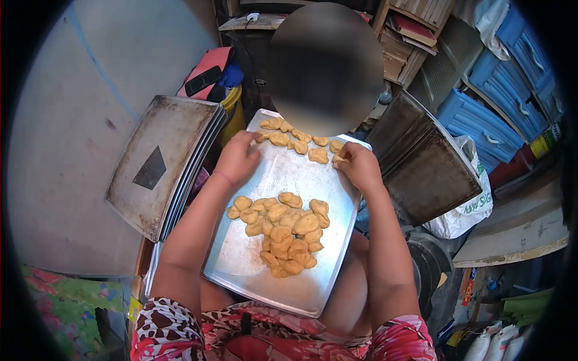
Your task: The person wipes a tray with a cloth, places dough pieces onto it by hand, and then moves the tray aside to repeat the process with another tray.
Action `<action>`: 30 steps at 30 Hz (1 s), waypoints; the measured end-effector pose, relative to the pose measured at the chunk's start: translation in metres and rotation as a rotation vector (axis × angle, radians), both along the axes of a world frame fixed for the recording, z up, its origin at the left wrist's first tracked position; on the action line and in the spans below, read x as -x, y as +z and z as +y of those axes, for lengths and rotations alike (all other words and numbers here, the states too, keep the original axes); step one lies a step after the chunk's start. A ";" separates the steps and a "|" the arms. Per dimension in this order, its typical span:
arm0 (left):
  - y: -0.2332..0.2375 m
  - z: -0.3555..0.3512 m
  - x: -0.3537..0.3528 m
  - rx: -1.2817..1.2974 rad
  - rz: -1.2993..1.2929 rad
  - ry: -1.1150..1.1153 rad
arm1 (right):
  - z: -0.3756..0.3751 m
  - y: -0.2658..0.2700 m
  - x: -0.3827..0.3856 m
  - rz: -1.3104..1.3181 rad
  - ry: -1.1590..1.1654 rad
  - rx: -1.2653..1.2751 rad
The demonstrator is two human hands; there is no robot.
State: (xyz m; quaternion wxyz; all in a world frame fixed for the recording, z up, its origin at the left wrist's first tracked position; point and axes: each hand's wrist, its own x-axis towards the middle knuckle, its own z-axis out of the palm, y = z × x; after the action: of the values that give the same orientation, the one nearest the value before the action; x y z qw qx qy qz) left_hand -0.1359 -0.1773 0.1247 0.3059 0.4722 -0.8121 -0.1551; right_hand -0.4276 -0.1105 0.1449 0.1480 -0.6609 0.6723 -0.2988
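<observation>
"Where are your hands?"

"At the far end of a metal baking tray (328,286), my right hand (360,168) pinches a small dough piece (339,159) between thumb and fingertips, near the right rim. Opposite, my left hand (238,158) reaches over the left rim, fingers bent at the end of the far rows of dough pieces (279,139); whether they grip one or merely touch it, I can't make out."

"And the rest of the dough?"

"A loose heap of dough (282,233) lies mid-tray, nearer my body, its pieces resting against and over one another. Bare metal separates it from the rows."

"What could go wrong there?"

"Pieces leaning together may cling, so lifting one could drag or tear its neighbour. In the rows the gaps are narrow and some pieces seem to touch; crowding could make them merge. Too firm a pinch might dent the one in my right hand."

"And the tray itself?"

"It appears to rest across my thighs (351,283), any support at the far end hidden. A shift of my legs could tip it and set the dough sliding. Beyond my right forearm stands a stack of darkened trays (427,162); beyond my left, another tray stack (180,132). A wide elbow could knock either."
</observation>
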 end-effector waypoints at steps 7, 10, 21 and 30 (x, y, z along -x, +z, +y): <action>0.004 0.057 0.008 -0.599 -0.126 -0.450 | 0.017 -0.009 -0.052 -0.158 0.615 -0.122; 0.003 0.053 -0.008 -0.739 0.017 -0.464 | 0.014 -0.017 -0.068 -0.041 0.760 -0.168; -0.003 -0.004 -0.021 -0.304 0.243 0.005 | -0.025 -0.045 -0.113 -0.015 0.401 0.194; -0.001 -0.002 -0.014 0.059 -0.080 -0.048 | -0.027 -0.029 -0.116 -0.001 0.336 0.242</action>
State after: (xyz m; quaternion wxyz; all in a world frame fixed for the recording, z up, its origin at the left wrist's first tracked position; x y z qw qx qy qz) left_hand -0.1217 -0.1792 0.1237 0.2830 0.4493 -0.8389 -0.1194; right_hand -0.3114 -0.1374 0.1155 0.1157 -0.7767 0.5115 -0.3490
